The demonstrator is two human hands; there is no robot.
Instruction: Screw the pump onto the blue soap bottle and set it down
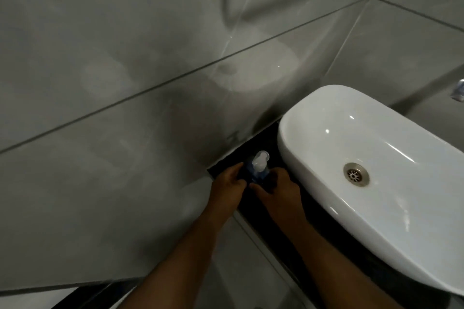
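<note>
Seemingly near the end: pump [259,160] already sat on top of the blue bottle [253,174], w/ the bottle standing roughly upright on the dark counter [271,144], just left of the white sink [351,148] and close to the tiled wall [125,70]. Both hands were at it. L hand [229,189] wrapped the bottle's left side, fingers curled round the body. R hand [278,189] was pressed to its lower right side, fingers closed on it; exact grip was too dim to tell. Couldn't tell whether the collar was fully tight, since threads were hidden. Judging by the pose, screwing was done or nearly so, and the bottle looked set down or about to be. What remained, prob.: a last check of tightness, then letting go w/ both hands.
</note>
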